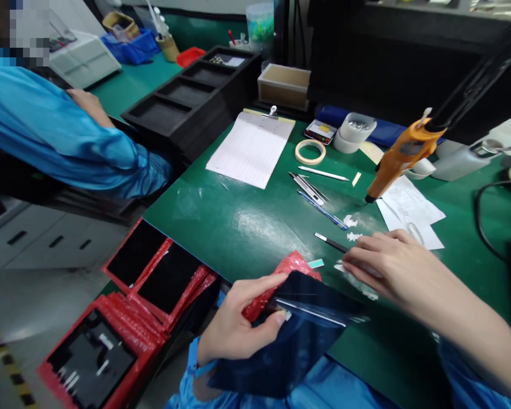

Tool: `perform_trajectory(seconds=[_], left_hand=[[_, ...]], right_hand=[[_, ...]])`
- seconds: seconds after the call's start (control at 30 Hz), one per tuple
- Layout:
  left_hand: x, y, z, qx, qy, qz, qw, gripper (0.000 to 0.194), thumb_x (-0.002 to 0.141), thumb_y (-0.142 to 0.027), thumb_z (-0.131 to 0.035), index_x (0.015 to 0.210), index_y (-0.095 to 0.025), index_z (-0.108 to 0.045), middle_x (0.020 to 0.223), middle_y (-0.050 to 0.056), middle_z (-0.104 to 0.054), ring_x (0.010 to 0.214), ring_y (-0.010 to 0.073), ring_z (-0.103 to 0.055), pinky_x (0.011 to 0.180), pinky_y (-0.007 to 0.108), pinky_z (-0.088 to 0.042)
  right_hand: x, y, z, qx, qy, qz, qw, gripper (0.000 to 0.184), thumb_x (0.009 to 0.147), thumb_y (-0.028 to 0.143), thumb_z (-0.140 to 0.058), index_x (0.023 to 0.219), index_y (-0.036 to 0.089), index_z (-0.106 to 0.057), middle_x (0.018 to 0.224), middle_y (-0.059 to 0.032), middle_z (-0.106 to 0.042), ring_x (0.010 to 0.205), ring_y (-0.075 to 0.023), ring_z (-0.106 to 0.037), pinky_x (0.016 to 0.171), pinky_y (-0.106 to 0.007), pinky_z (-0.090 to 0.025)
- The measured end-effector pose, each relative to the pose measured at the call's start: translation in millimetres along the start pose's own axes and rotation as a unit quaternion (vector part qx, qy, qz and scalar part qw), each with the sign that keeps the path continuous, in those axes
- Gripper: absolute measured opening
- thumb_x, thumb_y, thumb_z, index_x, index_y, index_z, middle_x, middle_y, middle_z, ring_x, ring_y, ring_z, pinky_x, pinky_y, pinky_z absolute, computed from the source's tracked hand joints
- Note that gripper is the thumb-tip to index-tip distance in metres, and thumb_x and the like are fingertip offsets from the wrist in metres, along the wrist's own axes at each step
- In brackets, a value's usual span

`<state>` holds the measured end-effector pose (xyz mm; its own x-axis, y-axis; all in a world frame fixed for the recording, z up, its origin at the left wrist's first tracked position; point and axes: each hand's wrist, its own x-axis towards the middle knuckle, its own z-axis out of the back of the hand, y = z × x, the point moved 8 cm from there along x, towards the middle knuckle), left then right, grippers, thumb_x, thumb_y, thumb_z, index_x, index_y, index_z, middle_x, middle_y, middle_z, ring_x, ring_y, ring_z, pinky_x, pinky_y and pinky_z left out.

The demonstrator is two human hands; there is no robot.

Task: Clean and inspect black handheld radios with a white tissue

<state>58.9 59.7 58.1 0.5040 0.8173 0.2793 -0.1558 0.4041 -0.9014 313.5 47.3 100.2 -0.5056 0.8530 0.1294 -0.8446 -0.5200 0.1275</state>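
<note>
My left hand [237,322] is closed on a dark glossy flat panel [298,329] and the red bubble-wrap pouch [292,267] under it, thumb on top, at the near edge of the green mat [238,221]. My right hand [385,264] lies on the mat to the right, fingers curled and pressed down on a thin clear strip [343,266]. A black-handled tool [330,242] lies just beyond its fingertips. Small white scraps [350,221] lie near it.
An orange electric screwdriver [402,156] hangs above white papers [409,207]. Tweezers and pens [313,193], a tape roll [310,151] and a clipboard [252,149] lie farther back. Black trays [191,91] stand at the rear left. Red pouches with panels [128,307] are stacked below left. A co-worker's blue sleeve [59,136] is at left.
</note>
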Motion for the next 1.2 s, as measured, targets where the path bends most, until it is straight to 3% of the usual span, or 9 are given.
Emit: perform_trajectory(seconds=[0.07, 0.2, 0.37, 0.43, 0.6, 0.73, 0.87, 1.07, 1.2], left_hand=[[-14, 12, 22.4, 0.010, -0.057, 0.017, 0.998, 0.041, 0.089, -0.017, -0.085, 0.130, -0.020, -0.091, 0.116, 0.010, -0.094, 0.098, 0.0250, -0.093, 0.092, 0.027, -0.074], [-33, 34, 42.9, -0.021, -0.023, 0.062, 0.998, 0.040, 0.086, -0.025, -0.093, 0.126, -0.021, -0.094, 0.109, 0.012, -0.094, 0.091, 0.0258, -0.092, 0.088, 0.027, -0.074], [-27, 38, 18.8, -0.103, 0.116, 0.089, 0.984, 0.049, 0.087, -0.029, -0.094, 0.136, -0.021, -0.092, 0.117, 0.015, -0.093, 0.097, 0.0302, -0.092, 0.094, 0.033, -0.074], [-21, 36, 2.2, -0.149, 0.153, 0.093, 0.972, 0.053, 0.090, -0.028, -0.092, 0.142, -0.019, -0.088, 0.119, 0.015, -0.093, 0.096, 0.0292, -0.091, 0.092, 0.032, -0.072], [-12, 42, -22.1, -0.189, 0.168, 0.128, 0.959, 0.054, 0.092, -0.033, -0.091, 0.142, -0.015, -0.087, 0.113, 0.014, -0.093, 0.091, 0.0278, -0.088, 0.086, 0.033, -0.070], [-11, 44, -28.3, -0.209, 0.171, 0.135, 0.953, 0.054, 0.091, -0.031, -0.092, 0.142, -0.014, -0.086, 0.120, 0.015, -0.092, 0.100, 0.0290, -0.088, 0.092, 0.034, -0.070], [-9, 46, -31.9, -0.183, 0.174, 0.125, 0.959, 0.056, 0.093, -0.036, -0.090, 0.144, -0.014, -0.085, 0.114, 0.014, -0.092, 0.092, 0.0271, -0.086, 0.087, 0.034, -0.069], [-7, 45, -36.5, -0.176, 0.183, 0.103, 0.962, 0.055, 0.097, -0.038, -0.085, 0.145, -0.012, -0.084, 0.099, 0.012, -0.090, 0.078, 0.0220, -0.078, 0.078, 0.031, -0.066], [-8, 45, -39.2, -0.177, 0.187, 0.097, 0.961, 0.055, 0.098, -0.036, -0.084, 0.147, -0.010, -0.082, 0.097, 0.011, -0.088, 0.073, 0.0187, -0.073, 0.076, 0.029, -0.064]], right_hand=[[2, -8, -17, -0.051, 0.009, -0.019, 0.998, 0.037, 0.123, 0.034, -0.049, 0.097, 0.021, -0.072, 0.094, -0.0089, -0.075, 0.083, -0.0257, -0.068, 0.078, -0.041, -0.038], [13, -4, -47, 0.055, 0.060, -0.015, 0.997, 0.022, 0.118, 0.037, -0.061, 0.125, 0.021, -0.073, 0.119, -0.0136, -0.076, 0.103, -0.0302, -0.072, 0.085, -0.042, -0.046], [24, 3, -72, 0.178, 0.118, -0.020, 0.977, 0.027, 0.118, 0.035, -0.049, 0.113, 0.022, -0.073, 0.113, -0.0151, -0.075, 0.094, -0.0293, -0.071, 0.083, -0.042, -0.054], [27, 0, -69, 0.222, 0.106, -0.042, 0.968, 0.036, 0.121, 0.044, -0.047, 0.108, 0.022, -0.074, 0.106, -0.0135, -0.077, 0.090, -0.0279, -0.073, 0.080, -0.041, -0.055], [27, -5, -44, 0.395, 0.094, -0.113, 0.907, 0.047, 0.117, 0.066, -0.059, 0.126, 0.026, -0.081, 0.110, -0.0076, -0.085, 0.082, -0.0211, -0.079, 0.075, -0.033, -0.061], [27, -3, -23, 0.434, 0.051, -0.125, 0.891, 0.046, 0.113, 0.066, -0.069, 0.137, 0.029, -0.083, 0.119, -0.0080, -0.087, 0.094, -0.0226, -0.083, 0.075, -0.029, -0.065], [29, 3, -14, 0.443, 0.034, -0.115, 0.889, 0.040, 0.114, 0.067, -0.068, 0.128, 0.036, -0.088, 0.114, -0.0055, -0.087, 0.090, -0.0203, -0.082, 0.069, -0.025, -0.064], [29, 8, -18, 0.494, 0.052, -0.139, 0.857, 0.040, 0.109, 0.070, -0.074, 0.115, 0.034, -0.089, 0.103, -0.0052, -0.085, 0.076, -0.0187, -0.077, 0.067, -0.026, -0.065], [27, 11, -18, 0.485, 0.053, -0.117, 0.865, 0.025, 0.112, 0.058, -0.077, 0.118, 0.037, -0.088, 0.105, -0.0034, -0.085, 0.079, -0.0168, -0.077, 0.066, -0.024, -0.062]])
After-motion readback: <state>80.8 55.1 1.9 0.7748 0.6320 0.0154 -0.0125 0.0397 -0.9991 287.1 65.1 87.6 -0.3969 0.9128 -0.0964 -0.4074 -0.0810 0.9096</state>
